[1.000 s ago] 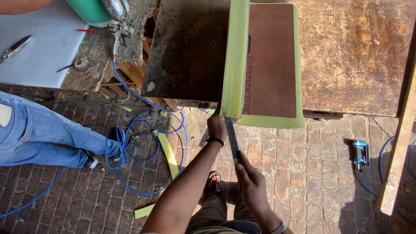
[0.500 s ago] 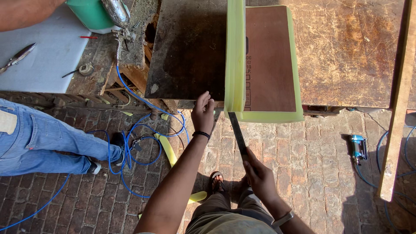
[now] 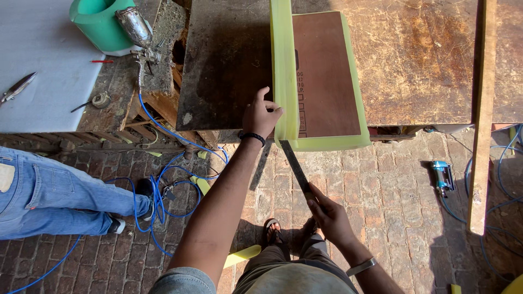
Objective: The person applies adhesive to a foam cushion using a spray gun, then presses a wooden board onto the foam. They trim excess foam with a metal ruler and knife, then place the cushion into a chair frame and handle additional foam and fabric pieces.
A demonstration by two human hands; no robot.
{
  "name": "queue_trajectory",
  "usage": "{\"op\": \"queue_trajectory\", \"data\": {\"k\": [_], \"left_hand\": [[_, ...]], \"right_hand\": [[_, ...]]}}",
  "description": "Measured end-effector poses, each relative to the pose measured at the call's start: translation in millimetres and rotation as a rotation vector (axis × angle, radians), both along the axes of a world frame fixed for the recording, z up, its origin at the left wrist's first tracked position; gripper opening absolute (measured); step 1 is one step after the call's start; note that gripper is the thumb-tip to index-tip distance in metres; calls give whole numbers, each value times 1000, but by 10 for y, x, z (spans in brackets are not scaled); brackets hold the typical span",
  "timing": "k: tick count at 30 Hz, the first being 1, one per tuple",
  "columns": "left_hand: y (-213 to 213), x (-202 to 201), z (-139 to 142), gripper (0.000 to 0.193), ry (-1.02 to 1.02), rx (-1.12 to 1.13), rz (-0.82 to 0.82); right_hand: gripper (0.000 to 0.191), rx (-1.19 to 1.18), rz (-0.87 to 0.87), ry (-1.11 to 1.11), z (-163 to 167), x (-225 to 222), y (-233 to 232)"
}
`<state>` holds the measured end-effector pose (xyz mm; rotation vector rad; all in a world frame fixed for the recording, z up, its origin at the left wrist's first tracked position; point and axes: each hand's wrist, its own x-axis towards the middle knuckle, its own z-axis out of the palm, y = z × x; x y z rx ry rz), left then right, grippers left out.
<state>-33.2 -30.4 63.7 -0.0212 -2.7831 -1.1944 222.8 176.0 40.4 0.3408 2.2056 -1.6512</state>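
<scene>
The fingers of the left hand are spread and pressed against the left side of an upright strip of yellow foam, with the thumb lying on the dark board beside it; a black band circles the wrist. The right hand, nearer the person, is wrapped tight around the handle end of a long flat blade, which slants up and left until its tip meets the near edge of the foam. The foam runs from the near edge of the worktable to its far side, and a lower yellow layer frames a reddish-brown panel lying just right of the upright strip. Farther right a long wooden plank leans across the table edge. On the brick floor, a small blue power tool lies to the right with blue cable around it. To the left, a blue hose coils over the bricks and leads up to a metal spray gun resting beside a green bucket. Another person's legs in blue jeans reach in from the left edge. The person's own sandalled foot shows between the arms.
</scene>
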Motion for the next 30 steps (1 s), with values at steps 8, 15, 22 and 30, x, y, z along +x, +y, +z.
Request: {"op": "queue_trajectory", "data": {"k": [8, 15, 22, 30], "left_hand": [[-5, 70, -110, 71, -142, 342, 49], [-445, 236, -103, 52, -314, 1257, -23], [-1348, 889, -345, 52, -93, 964, 617], [-1943, 1839, -1119, 24, -42, 319, 980]], "right_hand": [[48, 9, 239, 140, 72, 264, 441], [45, 54, 64, -105, 51, 298, 497], [31, -8, -4, 93, 50, -44, 555], [31, -145, -26, 256, 246, -664, 482]]}}
